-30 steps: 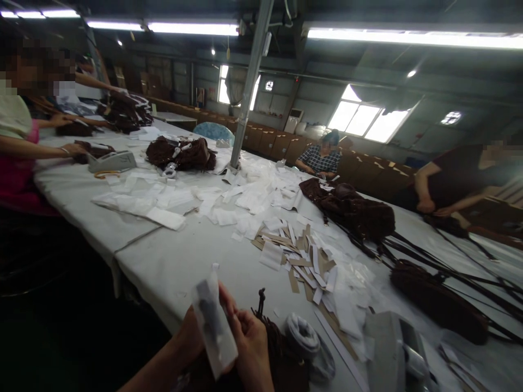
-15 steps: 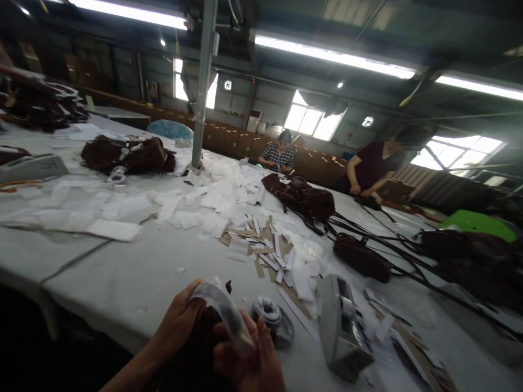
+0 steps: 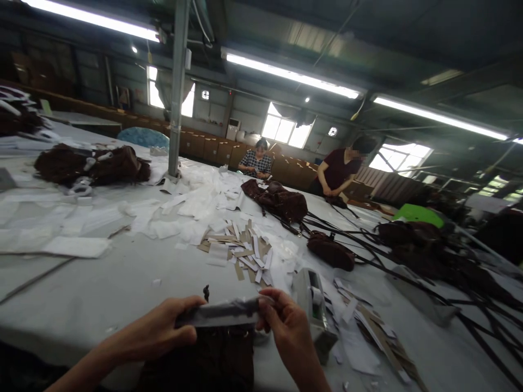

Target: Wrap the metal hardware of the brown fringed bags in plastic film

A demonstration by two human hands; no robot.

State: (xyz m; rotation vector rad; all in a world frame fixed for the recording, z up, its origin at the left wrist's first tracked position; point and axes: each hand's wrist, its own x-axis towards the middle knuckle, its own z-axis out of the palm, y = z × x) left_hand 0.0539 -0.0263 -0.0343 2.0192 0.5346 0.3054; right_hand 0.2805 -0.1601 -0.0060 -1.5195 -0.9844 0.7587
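A translucent whitish wrapping strip [image 3: 231,313], with something dark showing through it, stretches nearly level between my hands. My left hand [image 3: 171,326] is closed on its left end, thumb underneath. Pinched in the fingertips of my right hand [image 3: 286,318] is the other end. Directly below hangs a dark brown bag [image 3: 218,356], its lower part lost in shadow. A small dark piece [image 3: 206,293] pokes up behind the strip. To the right of my right hand stands a grey tape dispenser [image 3: 311,299].
Cut card strips [image 3: 241,250] lie heaped mid-table, beside crumpled white wrapping sheets [image 3: 196,190]. Brown bags [image 3: 278,200] with long straps lie to the right, another bag [image 3: 92,166] at left. A metal post [image 3: 178,92] rises from the table. Two people work across it.
The strip went from a curved, tilted arch to almost straight and level. My right hand rose and moved right to its end; my left shifted left and lower. The view turned right.
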